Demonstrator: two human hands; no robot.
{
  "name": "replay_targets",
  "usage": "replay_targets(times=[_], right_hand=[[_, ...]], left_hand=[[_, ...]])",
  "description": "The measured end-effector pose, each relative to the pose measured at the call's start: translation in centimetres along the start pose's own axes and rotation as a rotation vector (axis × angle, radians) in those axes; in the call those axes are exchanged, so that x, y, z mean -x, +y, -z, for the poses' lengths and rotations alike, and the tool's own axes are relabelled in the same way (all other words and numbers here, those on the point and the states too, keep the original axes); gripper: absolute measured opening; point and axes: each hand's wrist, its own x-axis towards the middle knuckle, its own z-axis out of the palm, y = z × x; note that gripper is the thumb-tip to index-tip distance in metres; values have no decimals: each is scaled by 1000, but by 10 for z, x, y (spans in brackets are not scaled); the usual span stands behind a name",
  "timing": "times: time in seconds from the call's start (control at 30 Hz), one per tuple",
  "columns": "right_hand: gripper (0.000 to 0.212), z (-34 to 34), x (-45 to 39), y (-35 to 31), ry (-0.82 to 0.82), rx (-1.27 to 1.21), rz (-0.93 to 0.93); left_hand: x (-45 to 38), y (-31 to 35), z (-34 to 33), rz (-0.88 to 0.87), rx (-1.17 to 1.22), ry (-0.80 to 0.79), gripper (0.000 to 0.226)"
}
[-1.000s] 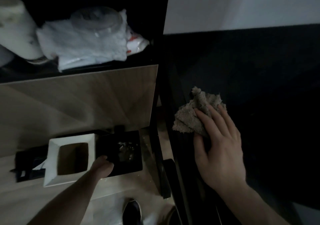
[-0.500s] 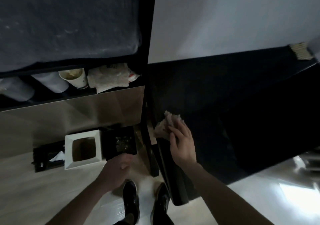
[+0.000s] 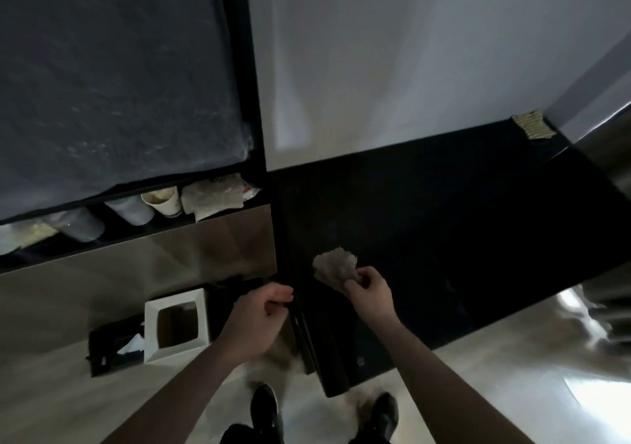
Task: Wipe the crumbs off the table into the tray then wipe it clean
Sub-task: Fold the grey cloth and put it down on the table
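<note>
Cloth [image 3: 334,266], pinched by right hand [image 3: 370,291] on the surface [image 3: 461,239], prob. soft & light—bunch it; left hand [image 3: 257,317] curled, empty.

Crumpled beige cloth [image 3: 333,266] lies on the black table [image 3: 444,225].

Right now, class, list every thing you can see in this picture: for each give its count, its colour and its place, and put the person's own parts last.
Table: one, black, right half of view.
Cloth: one, beige, crumpled on the table's near left part, pinched by the right hand.
Folded cloth: one, yellowish, table's far right corner.
Square bin: one, white, on the floor left of the table.
Cups: several, pale, on the dark shelf at left; exact count unclear.
Crumpled wrapper: one, white, same shelf.
Shoes: two, black, bottom centre.
Left hand: one, curled at the table's left edge; what it holds is unclear.
Right hand: one, gripping the cloth.
</note>
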Motion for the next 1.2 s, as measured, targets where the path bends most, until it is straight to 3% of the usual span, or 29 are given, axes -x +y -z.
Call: replay_targets(times=[0.17, 0.33, 0.47, 0.6, 0.87, 1.2], right_hand=[[17, 83, 53, 7, 7, -90, 148], [21, 188, 81, 39, -71, -319, 186], [27, 278, 87, 63, -181, -325, 203], [26, 351, 80, 70, -226, -275, 230], [29, 414, 31, 68, -200, -244, 259], [30, 491, -58, 32, -122, -91, 251]], left_hand=[[5, 77, -55, -31, 66, -27, 38], [-2, 143, -154, 146, 390, -179, 67], [4, 189, -236, 265, 576, -375, 42], [7, 226, -295, 278, 633, -451, 40], [-9, 282, -349, 161, 649, -129, 25], [-105, 345, -387, 124, 471, -56, 11]])
